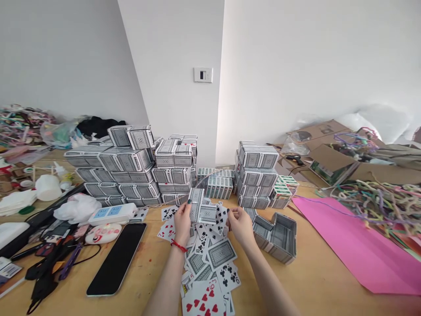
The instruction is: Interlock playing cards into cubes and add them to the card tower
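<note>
Between thumb and fingers, my left hand [182, 223] holds a folded playing card piece [198, 206] with a grey patterned back, bent into an L shape. My right hand [240, 224] is just to its right, thumb and fingers pinched together beside a spade card; whatever they grip is too small to make out. Below both hands spreads a loose pile of playing cards [221, 253], some face up, some face down. Right of my right hand stands an open box made of cards [278, 239], its inside facing up.
Stacked card blocks [126, 160] rise at the back left, with another stack [258, 175] at back right. A phone [116, 259], a power strip [112, 213] and a black glue gun [44, 276] lie left. Pink paper [355, 250] and tangled yarn [378, 210] lie right.
</note>
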A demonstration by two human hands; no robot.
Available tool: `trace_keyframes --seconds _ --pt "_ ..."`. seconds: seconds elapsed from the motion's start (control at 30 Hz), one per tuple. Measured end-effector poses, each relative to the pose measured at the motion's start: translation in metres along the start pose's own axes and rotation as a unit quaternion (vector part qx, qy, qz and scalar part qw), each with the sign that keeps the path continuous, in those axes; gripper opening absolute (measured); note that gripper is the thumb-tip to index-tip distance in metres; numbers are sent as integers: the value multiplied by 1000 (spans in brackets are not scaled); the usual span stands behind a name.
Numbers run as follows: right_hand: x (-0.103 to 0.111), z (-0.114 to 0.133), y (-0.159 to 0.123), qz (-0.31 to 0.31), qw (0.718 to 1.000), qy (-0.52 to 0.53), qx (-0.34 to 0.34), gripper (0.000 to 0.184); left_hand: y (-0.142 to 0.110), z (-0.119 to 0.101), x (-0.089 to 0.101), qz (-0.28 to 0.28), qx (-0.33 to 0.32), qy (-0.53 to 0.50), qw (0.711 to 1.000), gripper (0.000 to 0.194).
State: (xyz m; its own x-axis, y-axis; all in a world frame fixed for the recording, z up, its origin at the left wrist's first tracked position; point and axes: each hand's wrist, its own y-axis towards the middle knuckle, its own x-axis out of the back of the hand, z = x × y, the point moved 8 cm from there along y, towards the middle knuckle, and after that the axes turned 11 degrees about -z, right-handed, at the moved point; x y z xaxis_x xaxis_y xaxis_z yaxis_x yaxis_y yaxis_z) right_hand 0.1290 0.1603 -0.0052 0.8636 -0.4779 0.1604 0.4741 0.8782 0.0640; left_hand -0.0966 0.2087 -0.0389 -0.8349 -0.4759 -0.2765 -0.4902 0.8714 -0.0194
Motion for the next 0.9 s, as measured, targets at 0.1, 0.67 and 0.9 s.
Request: trace_keyframes --seconds 0.1,0.67,0.9 --pt "-6 8 -5 32 993 110 -19 29 1 5 1 -8 41 -35 999 31" --pt "-5 16 -5 47 991 122 -2 59 -11 2 -5 44 156 -73 984 35" --pt "-3 20 -4 45 995 89 -1 40 -10 8 -9 75 173 -90 978 37"
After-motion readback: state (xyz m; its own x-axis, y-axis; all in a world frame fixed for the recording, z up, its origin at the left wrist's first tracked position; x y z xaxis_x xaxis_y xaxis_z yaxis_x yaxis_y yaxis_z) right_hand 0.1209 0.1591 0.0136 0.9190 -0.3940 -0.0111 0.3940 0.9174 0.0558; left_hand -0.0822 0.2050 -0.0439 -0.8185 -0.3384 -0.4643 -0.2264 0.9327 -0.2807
